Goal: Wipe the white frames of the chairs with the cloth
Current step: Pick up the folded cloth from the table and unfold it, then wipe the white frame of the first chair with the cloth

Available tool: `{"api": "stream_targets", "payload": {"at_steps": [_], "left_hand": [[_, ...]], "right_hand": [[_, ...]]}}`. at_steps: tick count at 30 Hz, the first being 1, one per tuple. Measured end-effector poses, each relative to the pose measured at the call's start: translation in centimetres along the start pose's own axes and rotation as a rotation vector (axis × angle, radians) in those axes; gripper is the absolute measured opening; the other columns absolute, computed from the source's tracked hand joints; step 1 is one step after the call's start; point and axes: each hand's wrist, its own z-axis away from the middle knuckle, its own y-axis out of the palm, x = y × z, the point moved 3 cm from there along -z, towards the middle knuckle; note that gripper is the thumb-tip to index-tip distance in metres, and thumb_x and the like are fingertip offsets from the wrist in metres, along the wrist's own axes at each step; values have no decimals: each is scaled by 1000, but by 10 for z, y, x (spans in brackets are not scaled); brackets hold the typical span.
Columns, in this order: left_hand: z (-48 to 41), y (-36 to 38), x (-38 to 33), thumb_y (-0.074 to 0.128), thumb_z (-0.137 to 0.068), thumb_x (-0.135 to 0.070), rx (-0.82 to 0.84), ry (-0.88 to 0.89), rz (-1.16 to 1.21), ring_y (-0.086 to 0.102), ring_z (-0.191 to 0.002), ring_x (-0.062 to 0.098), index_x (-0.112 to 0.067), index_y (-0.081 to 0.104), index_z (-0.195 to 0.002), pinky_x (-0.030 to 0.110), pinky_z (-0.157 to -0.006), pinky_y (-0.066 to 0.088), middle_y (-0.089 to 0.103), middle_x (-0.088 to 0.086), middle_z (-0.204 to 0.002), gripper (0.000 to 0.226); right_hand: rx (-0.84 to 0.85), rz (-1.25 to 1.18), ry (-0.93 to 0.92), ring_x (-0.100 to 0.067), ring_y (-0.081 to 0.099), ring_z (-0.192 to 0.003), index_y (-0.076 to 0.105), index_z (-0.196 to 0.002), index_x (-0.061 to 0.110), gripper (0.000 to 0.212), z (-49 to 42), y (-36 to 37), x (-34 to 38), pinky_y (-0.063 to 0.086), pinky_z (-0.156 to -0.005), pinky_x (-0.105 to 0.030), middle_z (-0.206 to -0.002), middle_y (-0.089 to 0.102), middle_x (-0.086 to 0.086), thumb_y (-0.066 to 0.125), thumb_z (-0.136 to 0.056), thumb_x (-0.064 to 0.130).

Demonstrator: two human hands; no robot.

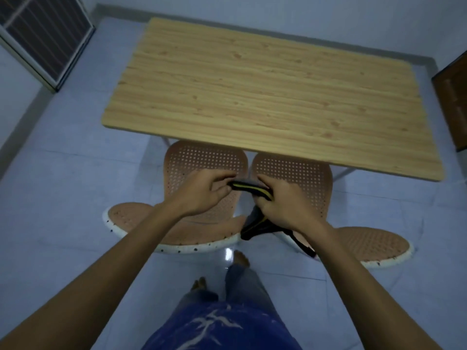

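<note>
Two tan perforated chairs with white frames are tucked under the near edge of a wooden table. The left chair shows a speckled white frame rim along its backrest. The right chair has its white rim at lower right. A black cloth with yellow stripes is stretched between my hands above the chair seats. My left hand pinches its left end. My right hand grips the other end, and the rest of the cloth hangs down below it.
The light wooden table fills the middle of the view. A window with a grille is at far left and a dark wooden door at right. My bare feet stand on a pale tiled floor.
</note>
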Motion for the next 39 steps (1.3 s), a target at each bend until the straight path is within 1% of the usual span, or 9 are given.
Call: {"api": "stream_targets", "payload": {"at_steps": [6,11,14,17,20,22,29,36,39], "left_hand": [[88,-23,19,62,-91,-28,-73,-84,13,48,-114,-9,-28,58,-131,10,-93,36,53,-25,-122,40],[137,-30,51,59,-92,-27,-116,-195,48,50,-125,2,-26,58,-130,25,-106,39,58,-13,-133,38],[155,-27,58,58,-93,-26,-111,-215,31,50,-127,8,-23,58,-132,28,-109,37,58,-7,-135,39],[164,-19,62,57,-93,-24,-109,-244,-8,50,-128,12,-23,56,-133,26,-107,35,57,-5,-137,40],[170,-10,66,54,-93,-16,-96,-262,-27,49,-129,15,-22,53,-136,20,-102,32,54,-3,-140,44],[172,-5,67,52,-91,-11,-87,-264,-34,52,-127,17,-21,51,-137,19,-98,35,53,-1,-142,47],[177,11,73,50,-88,-6,-105,-237,-25,41,-134,27,-19,45,-141,38,-112,34,47,5,-146,55],[180,13,93,50,-90,-13,-97,-229,-204,-10,-149,21,-14,10,-153,48,-118,-5,-4,6,-162,75],[184,14,102,50,-91,-17,-90,-240,-258,-21,-147,21,-14,1,-153,49,-117,-11,-15,7,-161,80]], "right_hand": [[-209,265,11,-23,62,-71,70,-104,22,20,66,32,10,46,-59,-33,-82,69,-2,57,-90,27],[-61,356,58,-26,54,-118,60,-130,33,39,73,113,11,51,-91,-45,-129,52,-5,50,-95,48],[1,307,12,-24,17,-152,36,-152,21,71,64,156,9,16,-122,-53,-162,24,-1,29,-97,67],[35,104,36,-19,-1,-155,24,-157,22,78,45,169,8,-5,-123,-53,-167,16,5,10,-97,69],[-88,-51,122,-35,35,-141,54,-124,26,69,18,153,0,22,-116,-61,-139,51,-5,4,-97,66],[-86,-96,203,-37,34,-142,51,-138,18,72,6,150,-12,24,-117,-58,-147,47,-14,6,-100,58],[-159,68,-96,-16,-19,-152,13,-159,31,54,71,196,7,-8,-123,-43,-160,3,21,13,-107,46],[-226,16,105,-30,41,-134,53,-137,14,64,14,168,-20,27,-116,-44,-142,51,-7,11,-101,46],[-213,150,115,-32,25,-147,49,-137,11,76,22,186,-14,8,-125,-46,-154,41,-10,-3,-100,52]]}}
